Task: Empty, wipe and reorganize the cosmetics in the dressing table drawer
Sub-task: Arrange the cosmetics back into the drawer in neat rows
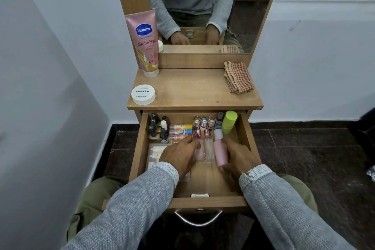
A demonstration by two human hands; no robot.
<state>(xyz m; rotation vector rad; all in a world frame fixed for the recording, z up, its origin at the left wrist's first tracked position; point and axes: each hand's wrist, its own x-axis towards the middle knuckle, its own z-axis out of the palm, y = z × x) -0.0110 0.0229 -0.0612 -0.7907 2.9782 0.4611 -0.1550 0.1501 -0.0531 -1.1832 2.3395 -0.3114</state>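
Wooden drawer (pixel 245 134) stands open, its cosmetics in tidy rows: reorganizing looks nearly done. Left hand (pixel 178 155) rests relaxed fingers on the clear bottles (pixel 209 149) mid-drawer; right hand (pixel 237 157) curls round the pink bottle (pixel 220 151) just beside them. Next: square it up. Checked cloth (pixel 238 77) on tabletop's right rear corner; white walls, dark floor.

A wooden dressing table (pixel 194 89) stands against a white wall, on a dark tiled floor (pixel 314 152). On its top, a pink lotion tube (pixel 145 42) stands cap-down at the back left corner, leaning on the mirror frame. A round white jar (pixel 143 94) sits near the front left edge. A folded checked cloth (pixel 237 77) lies at the right side, well apart from both
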